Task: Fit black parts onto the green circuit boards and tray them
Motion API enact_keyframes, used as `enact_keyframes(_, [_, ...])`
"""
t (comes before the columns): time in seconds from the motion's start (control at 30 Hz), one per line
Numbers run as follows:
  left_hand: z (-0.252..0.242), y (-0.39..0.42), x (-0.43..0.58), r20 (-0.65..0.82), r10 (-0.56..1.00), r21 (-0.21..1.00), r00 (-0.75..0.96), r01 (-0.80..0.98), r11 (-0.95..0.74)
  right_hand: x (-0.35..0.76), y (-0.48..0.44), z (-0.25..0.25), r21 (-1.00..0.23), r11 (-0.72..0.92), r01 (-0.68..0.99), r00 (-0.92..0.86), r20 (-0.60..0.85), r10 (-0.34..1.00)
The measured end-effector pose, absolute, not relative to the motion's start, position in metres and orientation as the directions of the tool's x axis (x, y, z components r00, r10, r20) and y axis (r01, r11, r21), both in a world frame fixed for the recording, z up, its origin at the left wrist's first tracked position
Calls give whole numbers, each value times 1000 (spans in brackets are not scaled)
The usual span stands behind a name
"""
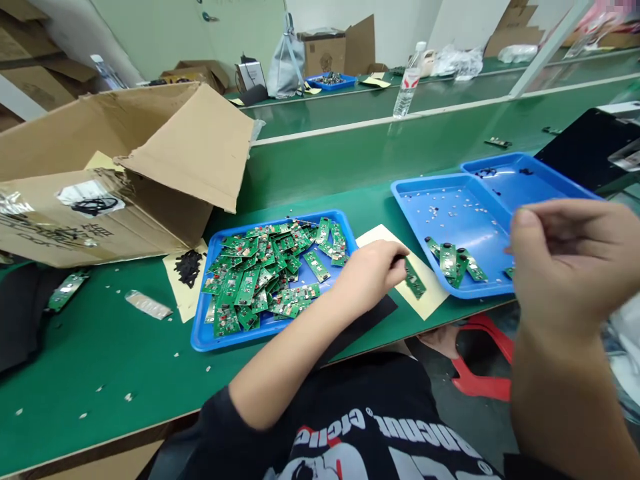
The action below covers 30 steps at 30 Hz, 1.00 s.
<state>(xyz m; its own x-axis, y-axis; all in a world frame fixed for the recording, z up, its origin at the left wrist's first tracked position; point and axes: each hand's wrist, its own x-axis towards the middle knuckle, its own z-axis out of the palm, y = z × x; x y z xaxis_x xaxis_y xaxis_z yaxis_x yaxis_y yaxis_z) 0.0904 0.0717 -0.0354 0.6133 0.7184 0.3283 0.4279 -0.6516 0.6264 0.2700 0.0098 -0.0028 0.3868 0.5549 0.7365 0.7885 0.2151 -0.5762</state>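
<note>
green workbench (115, 353), open cardboard box (125, 207), blue trays (460, 227)

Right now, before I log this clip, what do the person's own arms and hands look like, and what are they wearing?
The left hand and right hand are bare, with no gloves, and neither wrist shows a watch or band. The forearms are bare too, below a short black sleeve of a black T-shirt with white and red print.

Cardboard box (120, 173): one
Blue trays (260, 328) right of the box: three
Green circuit boards (415, 280) on the tabletop (125, 373) right of the box: two
Boards in the tray farthest from the box: five
Boards in the tray nearest the box: too many to count
</note>
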Motion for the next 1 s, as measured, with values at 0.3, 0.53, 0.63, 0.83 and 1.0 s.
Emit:
enact_keyframes(0.3, [-71, 98, 214, 144, 569, 562, 809, 407, -720, 283, -23, -58, -875, 59, 481, 628, 391, 672])
enact_keyframes(0.53, [-59, 89, 189, 146, 612, 418, 777, 512, -750, 278, -28, -59, -865, 3, 502, 620, 362, 696])
enact_keyframes(0.63, [-46, 91, 135, 74, 778, 381, 624, 703, -600, 275, -26, -69, -865, 22, 502, 589, 360, 724])
enact_keyframes(0.83, [-55, 100, 62, -100, 972, 325, 213, 930, -170, 252, -7, -86, -863, 125, 490, 441, 369, 818])
enact_keyframes(1.0, [-66, 105, 53, -148, 964, 483, 221, 867, -125, 224, 4, -87, -841, 254, 479, 293, 426, 856])
